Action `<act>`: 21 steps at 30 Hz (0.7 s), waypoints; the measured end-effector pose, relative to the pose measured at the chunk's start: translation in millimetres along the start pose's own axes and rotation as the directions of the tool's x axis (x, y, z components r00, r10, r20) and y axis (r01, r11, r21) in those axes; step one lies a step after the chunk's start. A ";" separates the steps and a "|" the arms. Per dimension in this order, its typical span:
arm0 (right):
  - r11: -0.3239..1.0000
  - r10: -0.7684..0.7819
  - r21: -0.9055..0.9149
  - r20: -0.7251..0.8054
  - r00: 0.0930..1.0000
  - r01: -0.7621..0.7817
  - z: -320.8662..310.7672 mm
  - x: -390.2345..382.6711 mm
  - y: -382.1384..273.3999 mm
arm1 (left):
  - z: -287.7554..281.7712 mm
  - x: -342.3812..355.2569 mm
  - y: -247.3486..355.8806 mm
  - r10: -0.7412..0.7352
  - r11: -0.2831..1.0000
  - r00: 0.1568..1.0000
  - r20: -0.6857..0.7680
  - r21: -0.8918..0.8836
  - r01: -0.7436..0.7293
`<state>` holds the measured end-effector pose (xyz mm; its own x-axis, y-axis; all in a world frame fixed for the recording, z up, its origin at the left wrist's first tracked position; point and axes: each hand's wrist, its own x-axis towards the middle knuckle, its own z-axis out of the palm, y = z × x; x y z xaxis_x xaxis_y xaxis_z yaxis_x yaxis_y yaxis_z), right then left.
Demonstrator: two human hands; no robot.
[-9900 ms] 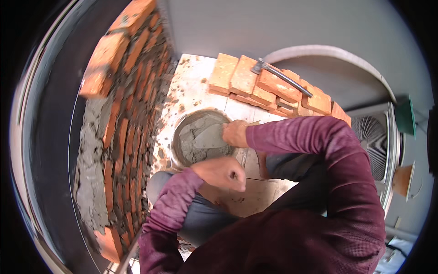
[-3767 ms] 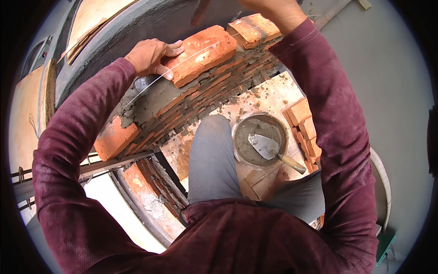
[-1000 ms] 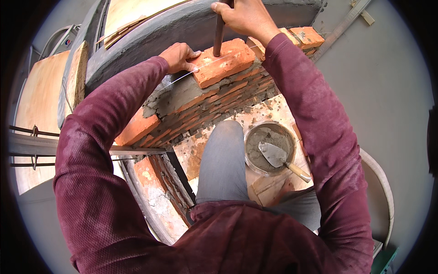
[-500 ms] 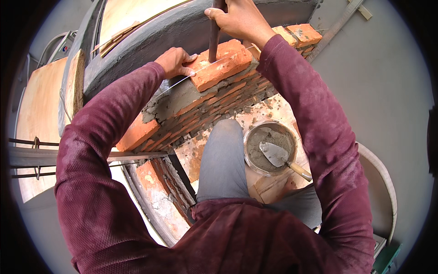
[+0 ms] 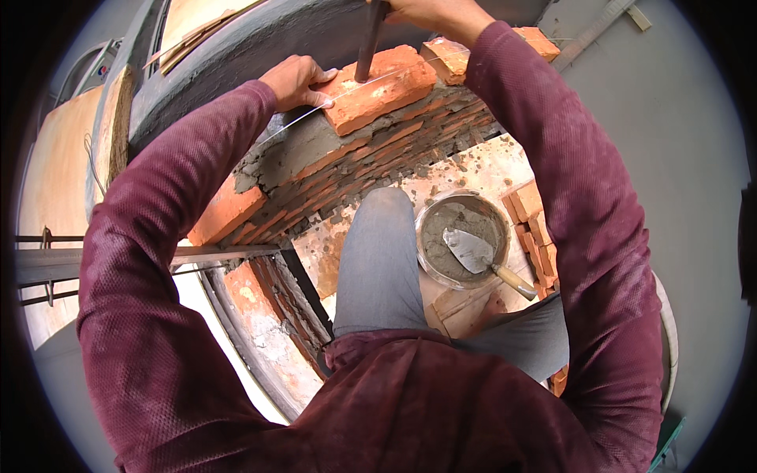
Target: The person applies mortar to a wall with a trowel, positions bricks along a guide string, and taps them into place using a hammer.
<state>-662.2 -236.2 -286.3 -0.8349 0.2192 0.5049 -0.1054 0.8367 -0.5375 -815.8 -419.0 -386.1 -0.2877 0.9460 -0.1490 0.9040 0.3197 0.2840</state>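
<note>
An orange brick (image 5: 386,98) lies on grey mortar along the top of a brick wall (image 5: 339,169), beneath a taut white string (image 5: 296,122). My left hand (image 5: 296,82) grips the brick's left end, thumb and fingertips at its edge. At the top edge of the picture my right hand (image 5: 438,11), partly cut off, is closed round a dark rod (image 5: 369,49). The rod's lower end meets the top of the brick. Whatever is at its upper end is out of the picture.
Between my legs and the wall stands a round bucket of mortar (image 5: 430,264), with a wooden-handled trowel (image 5: 471,251) lying in it. Loose bricks (image 5: 536,225) are stacked right of the bucket. A grey curved surface (image 5: 229,59) rises behind the wall. A metal bar (image 5: 213,253) runs in from the left.
The wall, brick and both hands now appear higher in the picture. My right arm has shifted right, so the stacked bricks beside the bucket show. Both grips stay the same.
</note>
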 end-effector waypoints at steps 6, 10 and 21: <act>0.965 -0.162 0.168 -0.215 0.963 0.200 -116.4 -37.6 -11.0 | 5.1 -3.3 -5.1 0.045 0.999 0.995 -0.084 0.005 -0.045; 0.966 0.140 -0.152 -0.369 0.919 -0.208 -237.6 -190.5 28.3 | 3.1 15.0 -6.2 0.193 0.981 0.981 -0.027 0.024 -0.193; 0.273 0.767 -0.657 -0.293 0.571 -0.703 -209.3 -624.5 186.3 | -21.2 23.2 53.2 0.242 0.900 0.968 0.072 0.356 -0.251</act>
<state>-47.3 -112.1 -560.3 -0.3997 0.9136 0.0740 0.9129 0.4041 -0.0572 -781.0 -378.9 -354.4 -0.0370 0.9889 -0.1442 0.9985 0.0309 -0.0444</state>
